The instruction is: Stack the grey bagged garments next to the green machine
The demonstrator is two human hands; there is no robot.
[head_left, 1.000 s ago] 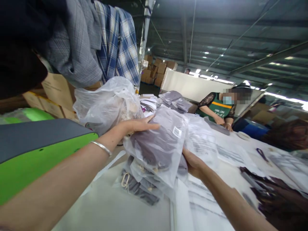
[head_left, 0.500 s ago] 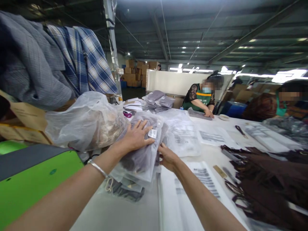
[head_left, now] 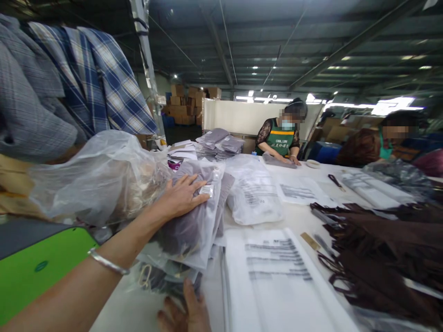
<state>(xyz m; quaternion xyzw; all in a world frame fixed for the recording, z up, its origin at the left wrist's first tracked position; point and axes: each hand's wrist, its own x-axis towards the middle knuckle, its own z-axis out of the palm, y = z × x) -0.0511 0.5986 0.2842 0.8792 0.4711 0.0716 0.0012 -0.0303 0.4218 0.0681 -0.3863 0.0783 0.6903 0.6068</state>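
My left hand (head_left: pixel 185 196) lies flat, fingers spread, on top of a stack of grey folded garments in clear plastic bags (head_left: pixel 197 237). A white label (head_left: pixel 206 190) shows on the top bag beside its fingertips. My right hand (head_left: pixel 192 311) is at the bottom edge of the view, partly cut off, fingers apart and curved, by the near end of the stack. Dark bagged cloth with a pale cord (head_left: pixel 145 275) sticks out from underneath there. Whether the right fingertips touch it, I cannot tell.
Printed plastic bags (head_left: pixel 273 276) lie right of the stack, with a full white bag (head_left: pixel 254 193) behind. Dark brown garments (head_left: pixel 387 258) cover the table's right side. A clear sack (head_left: pixel 114 180) and a green-sided machine (head_left: pixel 51 263) stand left. Two co-workers (head_left: pixel 282 138) are across the table.
My right hand has left the stack's right side and come down toward me, to its near end. My left hand stays on top. The whole view has shifted slightly.
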